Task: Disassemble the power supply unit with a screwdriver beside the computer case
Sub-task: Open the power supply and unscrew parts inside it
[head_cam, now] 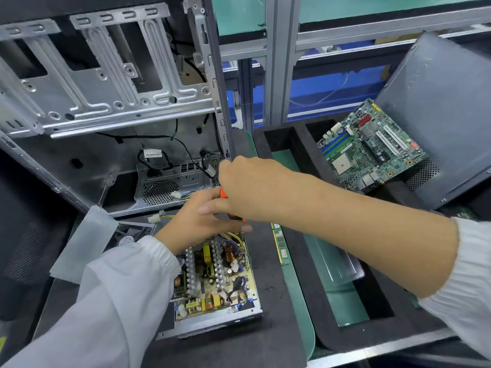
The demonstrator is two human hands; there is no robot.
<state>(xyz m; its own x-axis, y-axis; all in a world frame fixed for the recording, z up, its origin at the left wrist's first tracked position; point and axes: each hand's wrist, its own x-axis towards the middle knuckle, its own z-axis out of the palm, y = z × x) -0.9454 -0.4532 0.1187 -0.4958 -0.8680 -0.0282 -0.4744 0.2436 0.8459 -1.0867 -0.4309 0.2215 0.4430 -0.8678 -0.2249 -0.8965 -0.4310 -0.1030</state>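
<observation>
Can't see much of the screwdriver (224, 193), just orange bits between the right hand (255, 189) and left hand (196, 221), tip totally hidden, and the computer case (106, 88) runs off frame top and left.

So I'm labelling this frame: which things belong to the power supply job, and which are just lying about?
In the job: power supply unit, screwdriver, left hand, right hand, computer case.
Lying about: motherboard, memory stick, side panel.
</observation>
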